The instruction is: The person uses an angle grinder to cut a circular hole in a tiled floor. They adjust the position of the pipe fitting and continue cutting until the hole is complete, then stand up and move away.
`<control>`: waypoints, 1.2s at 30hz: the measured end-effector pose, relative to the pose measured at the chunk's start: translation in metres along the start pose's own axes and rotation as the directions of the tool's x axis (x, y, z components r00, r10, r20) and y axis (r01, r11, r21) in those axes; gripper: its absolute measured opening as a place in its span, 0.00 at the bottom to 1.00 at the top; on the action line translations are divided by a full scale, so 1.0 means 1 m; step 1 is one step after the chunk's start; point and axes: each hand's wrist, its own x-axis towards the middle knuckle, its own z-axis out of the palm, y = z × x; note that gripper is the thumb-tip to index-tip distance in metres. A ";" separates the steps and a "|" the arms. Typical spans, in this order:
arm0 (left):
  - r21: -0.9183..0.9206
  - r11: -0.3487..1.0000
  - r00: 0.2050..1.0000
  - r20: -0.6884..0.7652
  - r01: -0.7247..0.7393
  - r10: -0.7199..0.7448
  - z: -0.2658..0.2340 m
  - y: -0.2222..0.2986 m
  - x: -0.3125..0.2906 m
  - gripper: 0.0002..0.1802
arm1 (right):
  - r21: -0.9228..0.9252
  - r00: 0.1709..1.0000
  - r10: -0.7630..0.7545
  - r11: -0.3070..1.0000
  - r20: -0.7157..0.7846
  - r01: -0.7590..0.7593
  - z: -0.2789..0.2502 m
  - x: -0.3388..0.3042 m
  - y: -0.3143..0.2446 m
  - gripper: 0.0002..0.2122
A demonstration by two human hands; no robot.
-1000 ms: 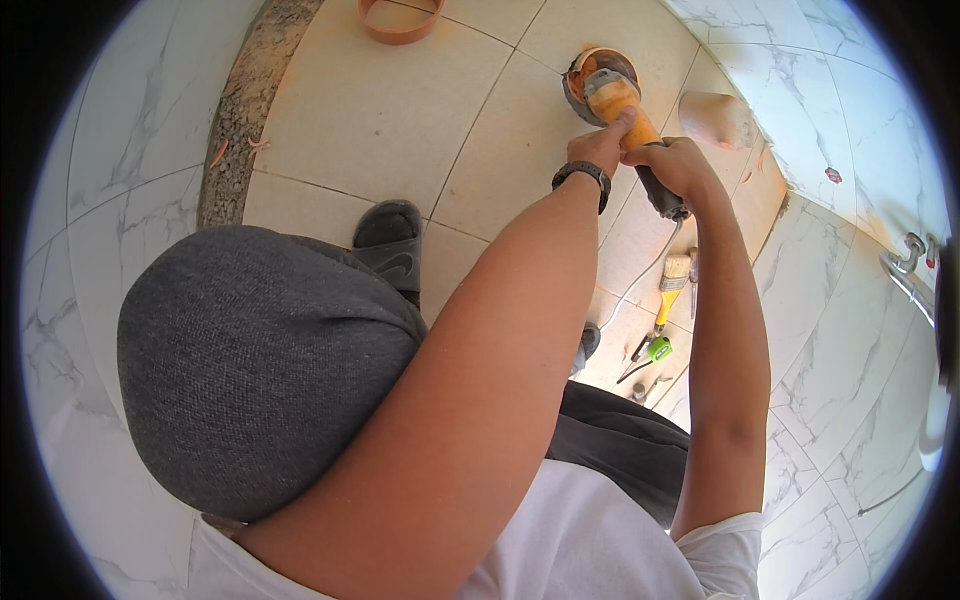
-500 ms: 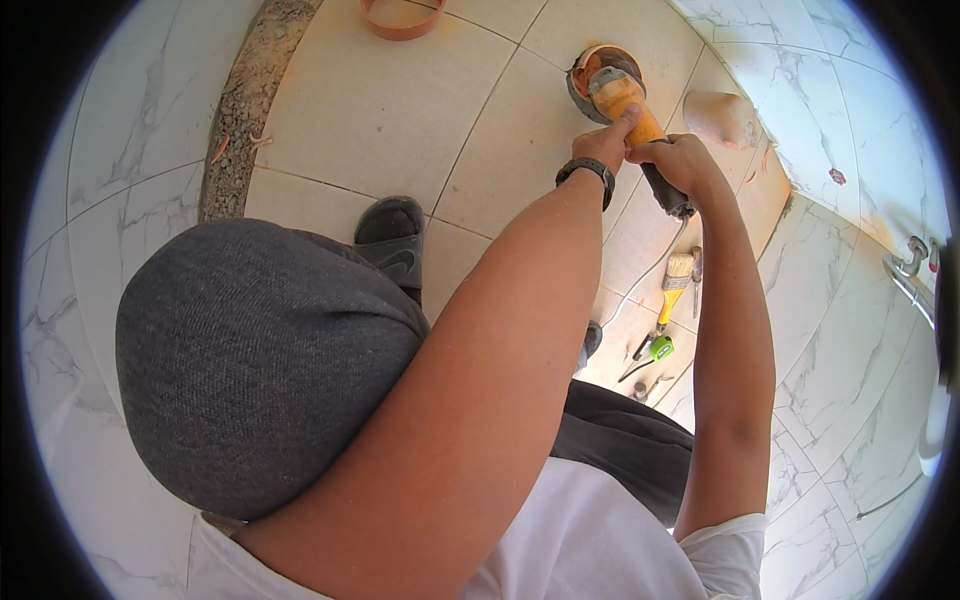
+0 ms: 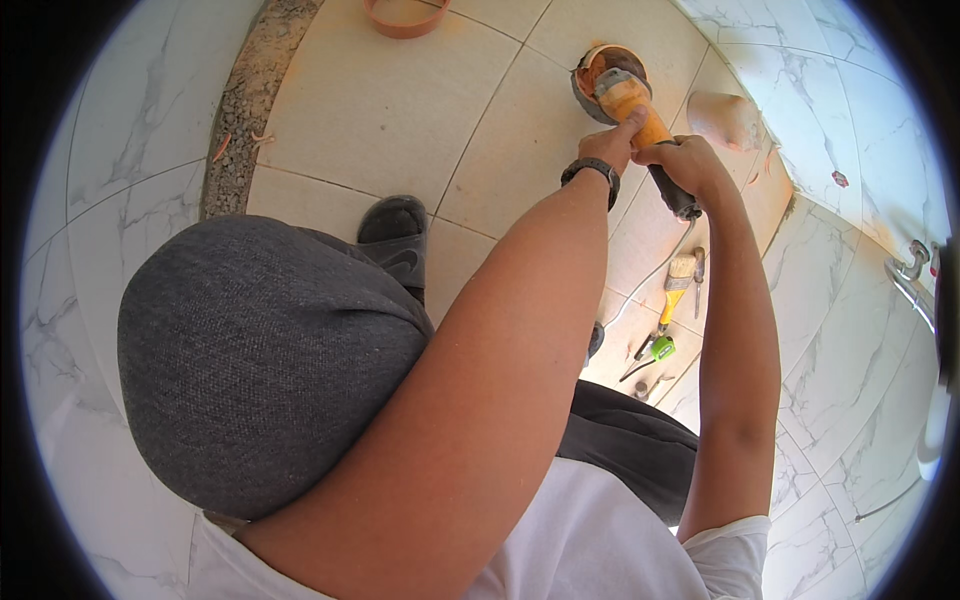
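Both my hands are wrapped around a yellow angle grinder (image 3: 637, 108) with a dark rear handle. My left hand (image 3: 611, 146), with a dark watch on the wrist, grips its body close to the head. Farther back, my right hand (image 3: 686, 166) closes around the handle end. The grinder's head lies against the orange-brown round rim of what looks like a pipe opening (image 3: 622, 54) at the tiled floor. The tool hides part of that opening, and the disc cannot be made out clearly. A pale cord (image 3: 655, 268) runs back from the handle.
An orange-brown ring (image 3: 404, 26) lies on the floor tiles at the far left. Right of the grinder is a pale brown rounded object (image 3: 722, 119). Nearer sit a paintbrush (image 3: 677, 288), a slim tool (image 3: 698, 275) and a green-and-black item (image 3: 661, 348). Marbled walls flank the floor.
The view has shifted very slightly. My hands keep hold of the grinder at the round opening, with little visible movement.
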 end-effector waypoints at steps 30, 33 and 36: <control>0.150 0.988 0.998 0.034 0.042 -0.047 -0.004 -0.001 0.005 0.53 | -0.044 0.999 -0.037 0.998 -0.028 0.036 -0.002 -0.002 0.000 0.32; 0.128 0.991 0.998 0.055 0.037 -0.044 -0.003 -0.002 0.006 0.52 | -0.021 0.999 -0.030 0.999 -0.032 0.030 0.000 -0.001 0.005 0.31; 0.172 0.985 1.000 0.004 0.001 -0.002 0.001 -0.003 0.005 0.48 | 0.064 0.999 -0.034 0.997 -0.026 0.036 0.001 0.002 0.010 0.31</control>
